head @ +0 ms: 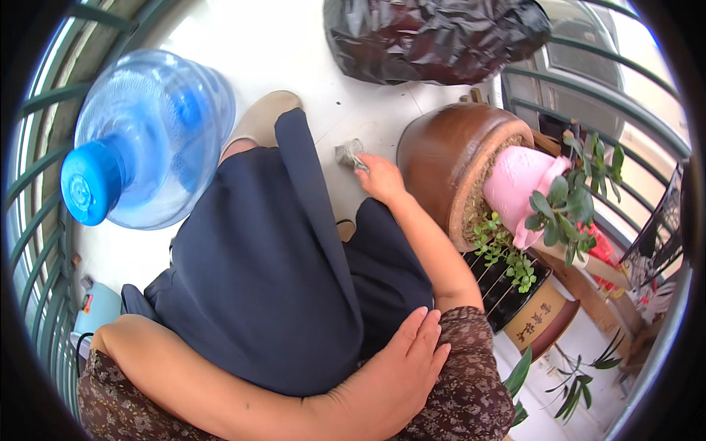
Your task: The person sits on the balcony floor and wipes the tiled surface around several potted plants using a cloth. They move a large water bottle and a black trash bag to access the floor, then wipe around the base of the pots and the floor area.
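Reaching down between my legs, my right hand [380,179] grips a crumpled greyish rag [349,152] against the white tiled floor [386,118]. Its thumb and fingers close on the near end of the wad. Across my lap lies my left forearm, and my left hand [400,366] rests on the floral sleeve [469,358] of my right arm, holding nothing. Just right of my right hand stands a large brown glazed pot [441,149] filled with soil. A pink vase [521,184] sits on that soil, beside green succulent leaves [560,204].
A large clear-blue water bottle [160,132] with a blue cap stands at left. A black plastic bag [436,38] lies ahead. Green metal railings [36,171] run along the left side. At right are a black slotted crate [496,286] and a tan pot [535,314] bearing writing.
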`<action>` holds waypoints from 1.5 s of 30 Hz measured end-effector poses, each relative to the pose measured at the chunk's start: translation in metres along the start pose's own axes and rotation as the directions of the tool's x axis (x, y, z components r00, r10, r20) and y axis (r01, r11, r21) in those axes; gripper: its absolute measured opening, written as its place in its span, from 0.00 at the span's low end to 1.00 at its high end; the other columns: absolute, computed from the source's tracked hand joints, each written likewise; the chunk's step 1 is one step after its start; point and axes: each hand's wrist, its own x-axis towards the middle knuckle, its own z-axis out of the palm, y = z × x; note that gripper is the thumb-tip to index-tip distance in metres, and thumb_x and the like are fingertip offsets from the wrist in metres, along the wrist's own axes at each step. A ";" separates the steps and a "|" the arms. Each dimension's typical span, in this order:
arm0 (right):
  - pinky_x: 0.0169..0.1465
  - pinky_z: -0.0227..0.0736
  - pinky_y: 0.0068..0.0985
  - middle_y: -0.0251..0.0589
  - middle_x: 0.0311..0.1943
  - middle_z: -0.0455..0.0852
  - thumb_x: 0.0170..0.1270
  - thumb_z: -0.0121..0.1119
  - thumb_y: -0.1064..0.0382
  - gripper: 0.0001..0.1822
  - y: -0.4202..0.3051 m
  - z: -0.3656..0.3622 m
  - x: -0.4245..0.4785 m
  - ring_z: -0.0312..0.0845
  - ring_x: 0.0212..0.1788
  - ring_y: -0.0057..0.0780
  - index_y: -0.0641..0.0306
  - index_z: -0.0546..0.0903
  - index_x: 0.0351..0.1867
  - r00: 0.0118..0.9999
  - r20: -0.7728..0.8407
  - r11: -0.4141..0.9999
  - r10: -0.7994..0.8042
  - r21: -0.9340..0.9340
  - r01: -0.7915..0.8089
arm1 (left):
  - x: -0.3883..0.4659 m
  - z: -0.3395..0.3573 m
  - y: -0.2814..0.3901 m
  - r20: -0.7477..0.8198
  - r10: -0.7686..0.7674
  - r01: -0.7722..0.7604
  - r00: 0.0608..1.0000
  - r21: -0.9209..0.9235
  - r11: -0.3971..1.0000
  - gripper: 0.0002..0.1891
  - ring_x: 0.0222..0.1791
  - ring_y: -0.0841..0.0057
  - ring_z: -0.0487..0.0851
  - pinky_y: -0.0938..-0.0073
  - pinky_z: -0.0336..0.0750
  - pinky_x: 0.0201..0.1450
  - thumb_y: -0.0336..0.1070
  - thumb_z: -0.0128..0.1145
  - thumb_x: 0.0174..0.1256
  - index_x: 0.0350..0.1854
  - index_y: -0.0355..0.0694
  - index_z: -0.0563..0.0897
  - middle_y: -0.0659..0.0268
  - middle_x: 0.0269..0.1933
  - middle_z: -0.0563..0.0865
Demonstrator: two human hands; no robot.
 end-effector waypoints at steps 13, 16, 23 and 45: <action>0.54 0.50 0.41 0.33 0.51 0.79 0.60 0.48 0.55 0.17 0.007 -0.061 0.113 0.60 0.58 0.38 0.52 0.82 0.46 0.920 0.228 0.420 0.319 -0.904 0.079 | -0.001 -0.022 -0.018 0.041 -0.034 0.035 0.999 -0.039 0.999 0.24 0.60 0.55 0.68 0.55 0.52 0.67 0.39 0.38 0.62 0.55 0.26 0.72 0.47 0.54 0.75; 0.58 0.54 0.40 0.38 0.58 0.73 0.59 0.48 0.56 0.20 0.009 -0.103 0.142 0.55 0.65 0.38 0.55 0.78 0.53 0.874 0.045 0.407 0.484 -0.896 -0.179 | 0.007 -0.028 -0.025 0.070 -0.056 0.054 0.996 0.032 0.998 0.25 0.60 0.54 0.68 0.55 0.52 0.67 0.38 0.38 0.62 0.56 0.25 0.71 0.47 0.55 0.75; 0.60 0.52 0.38 0.36 0.61 0.69 0.61 0.45 0.56 0.22 0.050 -0.150 0.187 0.53 0.66 0.35 0.55 0.74 0.56 0.855 -0.068 0.649 0.514 -0.621 -0.440 | 0.041 -0.030 -0.039 0.081 -0.067 0.068 0.994 -0.006 0.998 0.25 0.60 0.53 0.67 0.53 0.52 0.67 0.38 0.37 0.61 0.56 0.24 0.70 0.46 0.56 0.74; 0.67 0.45 0.39 0.35 0.67 0.58 0.65 0.40 0.54 0.26 0.055 -0.058 0.167 0.49 0.69 0.31 0.57 0.63 0.64 0.830 0.098 0.605 0.549 -0.731 -0.314 | 0.054 -0.044 -0.059 0.148 0.044 -0.037 0.988 -0.045 0.998 0.24 0.60 0.52 0.67 0.49 0.49 0.67 0.38 0.39 0.60 0.52 0.25 0.74 0.46 0.55 0.75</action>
